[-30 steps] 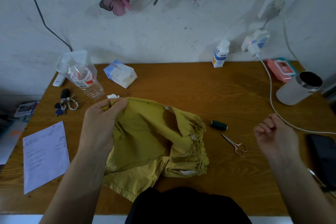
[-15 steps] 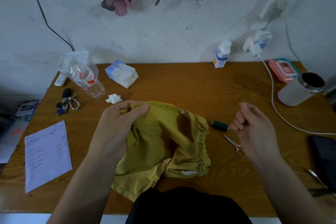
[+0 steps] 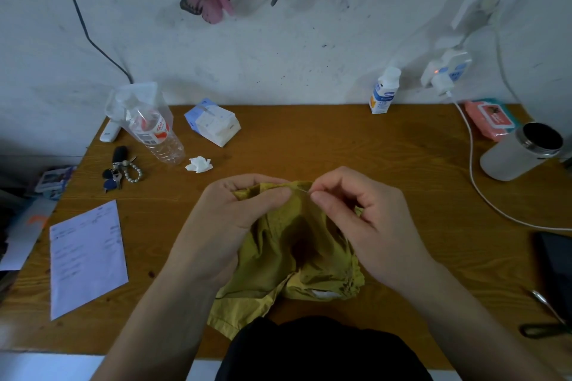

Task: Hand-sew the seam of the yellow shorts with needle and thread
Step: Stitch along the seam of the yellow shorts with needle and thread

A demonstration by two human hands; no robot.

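Two hands meet over the near middle of the wooden table [image 3: 340, 145]. The left hand [image 3: 235, 213] comes up from seven o'clock, back to the camera, with its fingers curled round the bunched top edge of the yellow shorts [image 3: 288, 260] and the thumb laid flat along that edge. The right hand [image 3: 368, 219] comes in from five o'clock. Its thumb and forefinger pinch a thin needle [image 3: 304, 192], and its other fingers are loosely folded. The needle tip points toward nine o'clock, at the left thumb (the thread is too fine to make out).

From the left, the table holds one sheet of paper [image 3: 86, 257], one bunch of keys [image 3: 119, 170], one plastic bottle [image 3: 154, 133] lying tilted, one carton [image 3: 213, 125], one crumpled tissue [image 3: 199, 164], one white cable [image 3: 473, 179] and one tumbler [image 3: 520, 153].

There is one pair of shorts. The raised edge is stretched between the two hands at twelve o'clock. The rest hangs crumpled below them toward six o'clock, resting on the table and reaching its near edge.
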